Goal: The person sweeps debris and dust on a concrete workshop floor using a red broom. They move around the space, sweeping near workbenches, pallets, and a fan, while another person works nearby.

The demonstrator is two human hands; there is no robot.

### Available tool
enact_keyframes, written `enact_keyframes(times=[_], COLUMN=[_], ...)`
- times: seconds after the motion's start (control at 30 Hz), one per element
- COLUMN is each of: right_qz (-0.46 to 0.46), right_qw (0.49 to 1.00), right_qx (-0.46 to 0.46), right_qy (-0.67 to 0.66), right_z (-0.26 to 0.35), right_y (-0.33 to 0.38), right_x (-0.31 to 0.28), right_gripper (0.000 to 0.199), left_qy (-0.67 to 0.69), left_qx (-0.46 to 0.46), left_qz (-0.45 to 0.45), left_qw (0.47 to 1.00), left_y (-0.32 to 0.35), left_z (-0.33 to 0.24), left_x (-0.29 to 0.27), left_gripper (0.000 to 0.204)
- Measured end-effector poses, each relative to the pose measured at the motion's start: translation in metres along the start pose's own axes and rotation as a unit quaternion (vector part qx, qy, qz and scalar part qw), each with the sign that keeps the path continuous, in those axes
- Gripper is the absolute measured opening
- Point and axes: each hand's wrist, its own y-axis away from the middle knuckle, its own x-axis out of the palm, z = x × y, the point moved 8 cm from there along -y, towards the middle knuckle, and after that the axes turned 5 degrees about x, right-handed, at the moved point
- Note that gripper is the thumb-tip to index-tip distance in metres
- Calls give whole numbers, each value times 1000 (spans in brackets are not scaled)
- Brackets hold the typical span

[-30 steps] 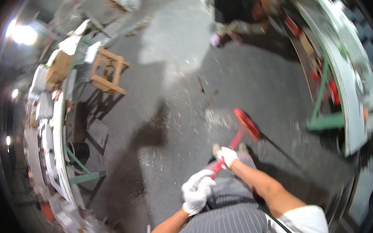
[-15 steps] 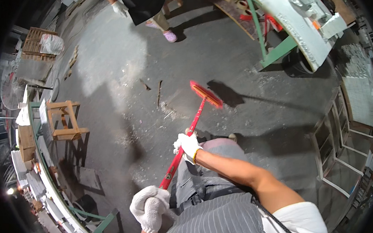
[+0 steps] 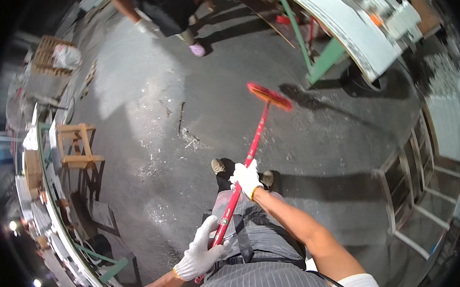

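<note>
I hold a red broom [image 3: 256, 140] with both gloved hands. My right hand [image 3: 247, 179] grips the red handle about halfway up. My left hand [image 3: 201, 249] grips the lower end of the handle near my striped apron. The red broom head [image 3: 270, 96] rests on the grey concrete floor [image 3: 201, 89] in front of my shoes, near a green table leg. Wood scraps and dust [image 3: 180, 135] lie scattered on the floor to the left of the broom.
Another person [image 3: 164, 5] stands at the top of the view. A workbench with green legs [image 3: 331, 34] is at the upper right, a wooden stool [image 3: 80, 145] at the left, a long bench [image 3: 52, 201] along the left edge, and a ladder-like frame [image 3: 416, 202] at the right.
The view has swung round over the floor. The broom head has moved to the right, toward the green-legged workbench, and both hands have stayed on the handle.
</note>
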Motion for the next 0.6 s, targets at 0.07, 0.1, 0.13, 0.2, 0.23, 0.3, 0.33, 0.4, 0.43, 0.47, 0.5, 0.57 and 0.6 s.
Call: enact_keyframes(times=[0.07,0.1,0.13,0.2,0.23,0.3,0.33,0.4,0.43,0.47,0.5,0.57,0.6], right_qz=[-25,-19,-9,16,26,45,44,66,19,-10,-48,-58,-67], right_qw=[997,997,997,998,998,997,997,994,994,996,996,994,993], right_qx=[-6,-16,-24,-47,-60,-57,-58,-45,-69,-58,-52,-49,-46], right_qy=[69,70,68,45,24,-8,-27,-75,-78,-59,-46,-74,-90], right_z=[33,43,57,88,104,127,135,137,131,115,102,80,78], right_y=[14,-1,-15,-45,-64,-95,-109,-131,-130,-130,-123,-110,-104], right_x=[-3,-15,-28,-51,-66,-91,-112,-144,-158,-166,-184,-197,-202], right_gripper=[35,50,62,82,89,86,85,81,57,64,70,82,83], left_qy=[325,358,350,357,360,368,333,273,247,243,234,226,220], left_qx=[-194,-204,-213,-212,-228,-219,-219,-231,-252,-275,-300,-319,-327], left_qz=[119,83,105,137,130,101,105,109,116,120,133,161,161], left_qw=[918,907,906,899,895,898,911,928,928,922,915,906,905], left_y=[-20,-40,-57,-99,-124,-178,-198,-223,-226,-218,-206,-186,-177], left_z=[5,0,0,4,3,10,12,19,33,48,60,67,64], left_x=[48,68,87,121,136,157,169,184,188,191,199,198,192], left_gripper=[70,64,63,62,62,61,60,59,57,54,52,46,47])
